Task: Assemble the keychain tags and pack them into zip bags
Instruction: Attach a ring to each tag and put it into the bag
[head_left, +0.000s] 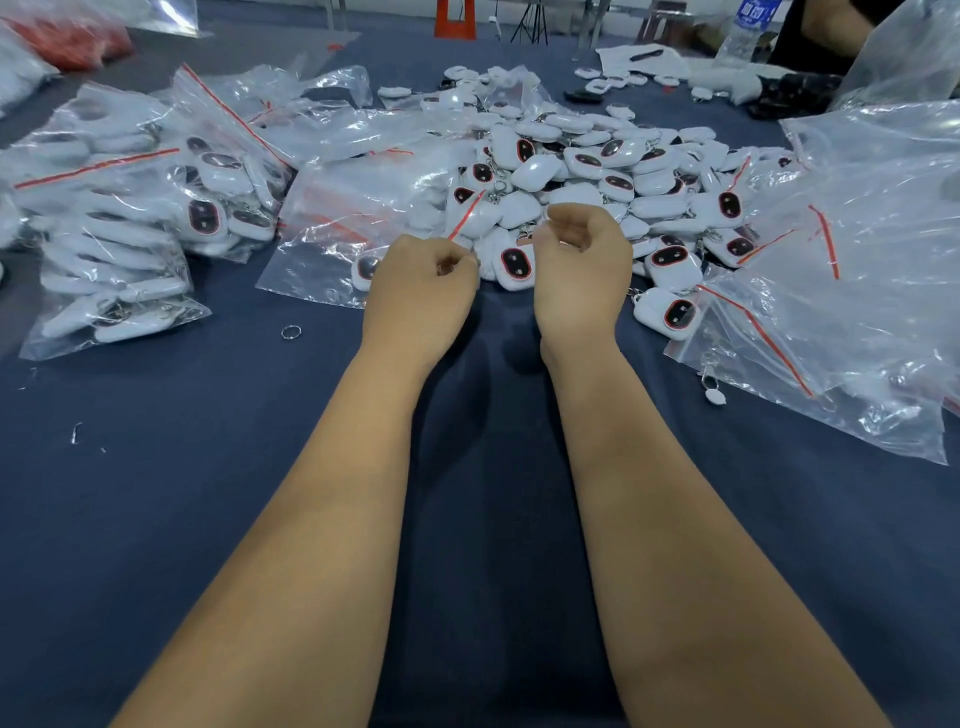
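Note:
My left hand (422, 283) is curled and pinches the red-striped mouth of a clear zip bag (363, 208) that lies to its left and behind it. My right hand (582, 260) hovers beside it with fingers and thumb curled inward; what it holds, if anything, is hidden. Just beyond both hands lies a big heap of white keychain tags (571, 161) with dark red-rimmed oval windows and metal rings. One tag (517, 264) sits between my hands.
Filled zip bags (140, 208) are stacked at the left. Empty clear bags (857, 291) are piled at the right. A loose metal ring (291, 332) and a small white piece (715, 396) lie on the dark blue tablecloth (208, 493). Another person's arm (831, 23) is at the far right.

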